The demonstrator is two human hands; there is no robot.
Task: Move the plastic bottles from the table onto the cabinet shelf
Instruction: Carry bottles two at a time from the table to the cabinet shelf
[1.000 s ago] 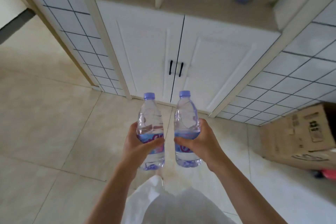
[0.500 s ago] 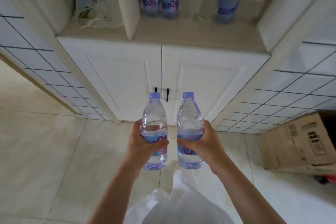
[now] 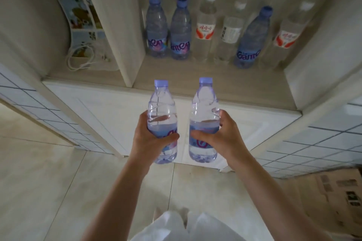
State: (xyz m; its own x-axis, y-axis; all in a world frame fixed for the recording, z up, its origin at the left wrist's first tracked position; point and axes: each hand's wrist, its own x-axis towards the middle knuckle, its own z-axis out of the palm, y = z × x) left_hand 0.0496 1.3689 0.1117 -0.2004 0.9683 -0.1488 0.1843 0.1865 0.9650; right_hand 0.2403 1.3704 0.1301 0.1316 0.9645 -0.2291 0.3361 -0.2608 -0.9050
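Pretty plain room: glossy beige floor tiles (image 3: 39, 172) with thin grout lines, soft daylight bouncing off them. A white built-in cabinet (image 3: 109, 115) sits in a recess, with panelled lower doors (image 3: 254, 129) and an open light-wood shelf (image 3: 195, 84) above, split by an upright divider (image 3: 115, 25). The walls on both sides are white square tiles with dark grout (image 3: 323, 143). A cardboard box (image 3: 337, 191) sits on the floor at the right.
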